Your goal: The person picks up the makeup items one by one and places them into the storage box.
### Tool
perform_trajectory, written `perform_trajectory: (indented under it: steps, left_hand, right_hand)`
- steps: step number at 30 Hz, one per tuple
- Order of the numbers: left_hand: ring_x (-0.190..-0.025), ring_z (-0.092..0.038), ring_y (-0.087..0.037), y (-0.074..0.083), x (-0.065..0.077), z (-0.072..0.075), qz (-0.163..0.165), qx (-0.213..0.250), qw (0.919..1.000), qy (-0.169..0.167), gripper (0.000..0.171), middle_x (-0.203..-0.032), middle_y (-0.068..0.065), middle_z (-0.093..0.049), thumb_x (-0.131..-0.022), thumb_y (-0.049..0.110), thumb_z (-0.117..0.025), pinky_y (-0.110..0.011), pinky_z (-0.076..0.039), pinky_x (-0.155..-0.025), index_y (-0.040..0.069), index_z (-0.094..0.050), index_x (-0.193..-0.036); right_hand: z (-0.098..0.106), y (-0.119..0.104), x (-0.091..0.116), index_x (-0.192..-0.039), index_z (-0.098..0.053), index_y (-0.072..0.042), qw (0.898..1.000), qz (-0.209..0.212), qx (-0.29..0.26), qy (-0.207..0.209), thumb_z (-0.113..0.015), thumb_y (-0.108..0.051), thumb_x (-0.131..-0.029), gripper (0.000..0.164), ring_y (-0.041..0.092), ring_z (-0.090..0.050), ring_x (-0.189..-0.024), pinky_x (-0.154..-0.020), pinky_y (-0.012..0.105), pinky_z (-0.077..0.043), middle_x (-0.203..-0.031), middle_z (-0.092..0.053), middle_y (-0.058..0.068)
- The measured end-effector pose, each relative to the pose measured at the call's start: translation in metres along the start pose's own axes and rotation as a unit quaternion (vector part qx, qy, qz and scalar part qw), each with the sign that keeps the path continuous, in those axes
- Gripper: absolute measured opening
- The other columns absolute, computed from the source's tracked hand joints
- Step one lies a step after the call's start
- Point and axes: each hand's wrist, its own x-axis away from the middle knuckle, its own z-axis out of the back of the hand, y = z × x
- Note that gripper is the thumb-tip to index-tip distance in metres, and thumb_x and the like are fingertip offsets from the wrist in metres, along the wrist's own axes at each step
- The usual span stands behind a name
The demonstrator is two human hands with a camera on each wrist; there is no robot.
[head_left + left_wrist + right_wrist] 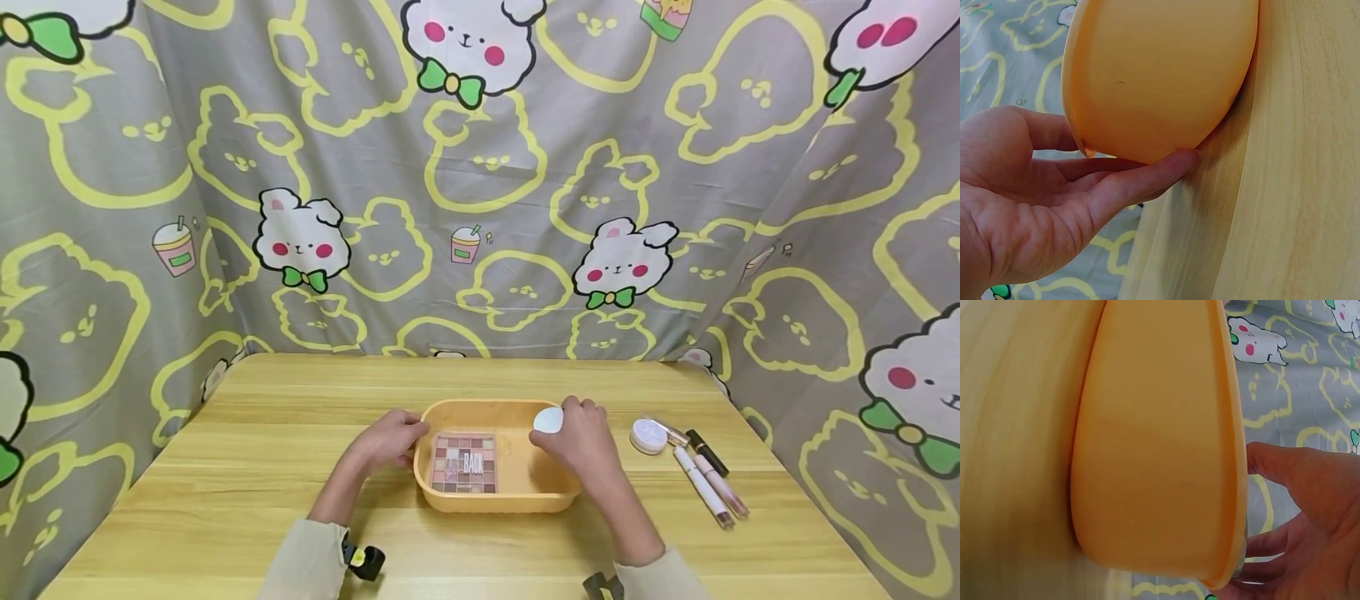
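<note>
An orange plastic basket [517, 502] with a raised rim stands on the table. Inside, toward its left end, lies an eyeshadow palette [465, 463] with a grid of coloured squares and the word BACK. My left hand [390, 437] grips the basket's left end; the left wrist view shows the fingers [1141, 178] against its outer wall. Over the right end, my right hand [583, 437] holds a round white disc [548, 420], its exact kind unclear. The basket's wall hides most of this disc in the right wrist view, where the thumb [1266, 461] shows beside the rim.
Right of the basket lie a round white case [648, 436], a dark tube [707, 452], a white pen-like tube [702, 486], a pinkish tube [722, 486] and a small clear tube [670, 432]. A patterned grey curtain [510, 317] encloses the wooden table [300, 400].
</note>
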Motion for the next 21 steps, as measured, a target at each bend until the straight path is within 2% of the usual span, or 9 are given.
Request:
perform_trajectory:
  steps: [6, 13, 21]
  left_hand:
    - [-0.086, -0.063, -0.019, 0.0, 0.0, -0.001, 0.0, 0.003, 1.0, 0.0, 0.037, -0.098, -0.016, -0.064, -0.105, 0.014, -0.044, -0.035, -0.061, -0.069, -0.009, -0.061, -0.128]
    - [-0.087, -0.064, -0.02, 0.0, 0.001, 0.0, 0.002, 0.003, 1.0, 0.0, 0.038, -0.099, -0.016, -0.064, -0.106, 0.014, -0.044, -0.035, -0.061, -0.071, -0.011, -0.059, -0.129]
    - [-0.091, -0.065, -0.022, 0.002, 0.002, -0.001, -0.005, -0.004, 1.0, -0.005, 0.04, -0.103, -0.018, -0.064, -0.106, 0.015, -0.043, -0.037, -0.061, -0.072, -0.012, -0.057, -0.131]
  right_hand:
    - [-0.006, -0.006, 0.003, -0.101, -0.063, 0.008, 1.0, 0.008, 0.003, 0.001, -0.084, -0.031, -0.07, 0.054, 0.039, -0.057, -0.089, -0.069, 0.047, -0.054, -0.091, -0.061, 0.021]
    - [-0.014, -0.013, 0.007, -0.107, -0.063, 0.008, 0.999, 0.016, -0.003, -0.028, -0.087, -0.032, -0.07, 0.059, 0.038, -0.058, -0.092, -0.074, 0.048, -0.057, -0.096, -0.062, 0.022]
    - [-0.021, -0.018, 0.012, -0.1, -0.062, 0.005, 0.998, 0.032, -0.014, -0.053, -0.091, -0.028, -0.068, 0.055, 0.033, -0.06, -0.086, -0.074, 0.047, -0.058, -0.097, -0.063, 0.021]
